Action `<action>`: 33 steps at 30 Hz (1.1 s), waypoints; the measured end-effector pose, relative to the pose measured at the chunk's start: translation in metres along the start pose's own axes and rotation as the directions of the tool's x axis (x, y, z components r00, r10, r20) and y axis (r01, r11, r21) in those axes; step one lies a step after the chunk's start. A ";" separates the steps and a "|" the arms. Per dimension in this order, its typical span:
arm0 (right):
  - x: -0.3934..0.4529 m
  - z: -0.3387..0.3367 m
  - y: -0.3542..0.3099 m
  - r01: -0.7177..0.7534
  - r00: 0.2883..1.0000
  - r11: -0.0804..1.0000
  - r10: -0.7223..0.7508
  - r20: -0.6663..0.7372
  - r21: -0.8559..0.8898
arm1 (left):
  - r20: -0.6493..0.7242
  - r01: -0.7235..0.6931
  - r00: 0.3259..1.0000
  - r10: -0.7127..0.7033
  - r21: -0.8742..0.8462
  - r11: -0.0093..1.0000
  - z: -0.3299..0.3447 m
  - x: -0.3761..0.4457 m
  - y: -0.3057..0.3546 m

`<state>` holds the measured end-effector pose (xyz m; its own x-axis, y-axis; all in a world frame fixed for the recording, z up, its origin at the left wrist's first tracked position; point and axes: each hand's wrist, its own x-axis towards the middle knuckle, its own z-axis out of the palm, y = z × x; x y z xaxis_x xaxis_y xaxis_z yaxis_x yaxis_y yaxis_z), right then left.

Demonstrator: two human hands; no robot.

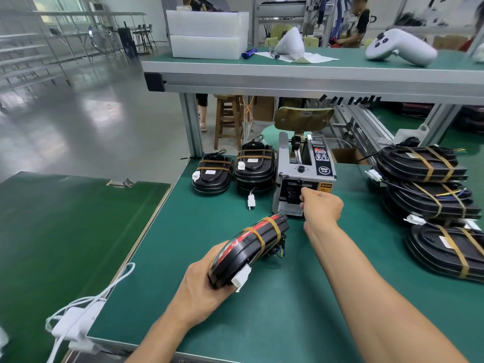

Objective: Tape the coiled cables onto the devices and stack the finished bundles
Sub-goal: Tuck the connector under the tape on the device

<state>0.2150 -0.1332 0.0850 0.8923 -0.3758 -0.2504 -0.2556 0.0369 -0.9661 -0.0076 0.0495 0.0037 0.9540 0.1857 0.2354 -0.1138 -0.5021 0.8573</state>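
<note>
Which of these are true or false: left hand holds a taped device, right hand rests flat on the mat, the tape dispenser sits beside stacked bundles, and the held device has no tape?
1. The left hand holds a black device. True.
2. The right hand rests flat on the green mat. False: it reaches to the tape dispenser outlet.
3. Taped bundles sit beside the dispenser. True.
4. The held device has no tape. False: two tan strips wrap it.

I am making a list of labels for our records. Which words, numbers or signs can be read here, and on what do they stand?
"SEMI", white round badge on the grey automatic tape dispenser.
"CAUTION", probably, on its yellow warning sticker; blurred.
Red display and icons on its black control panel: too small to read.
White labels on the black oval devices: unreadable.
</note>
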 end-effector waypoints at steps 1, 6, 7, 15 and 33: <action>0.001 0.002 0.000 -0.026 1.000 0.999 0.026 -0.013 0.019 | 0.000 0.000 1.000 0.000 0.001 1.000 0.000 0.000 0.001; 0.004 0.010 -0.003 -0.111 0.992 0.988 0.116 -0.042 0.111 | -0.007 0.006 1.000 -0.006 0.011 1.000 0.000 0.000 0.002; 0.005 0.011 -0.004 -0.123 0.990 0.984 0.130 -0.049 0.127 | -0.006 0.010 1.000 -0.010 0.010 1.000 0.000 0.000 0.001; 0.005 0.011 -0.002 -0.119 0.991 0.993 0.120 -0.062 0.022 | -0.018 0.004 1.000 -0.004 -0.014 1.000 0.000 0.000 0.005; -0.054 -0.060 0.008 -0.078 0.775 0.995 0.023 0.632 0.059 | 0.000 -0.002 1.000 0.002 0.012 1.000 0.000 0.000 0.002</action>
<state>0.1426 -0.1686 0.0946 0.9205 0.2946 -0.2565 -0.3020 0.1202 -0.9457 -0.0081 0.0488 0.0055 0.9536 0.1849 0.2376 -0.1126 -0.5128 0.8511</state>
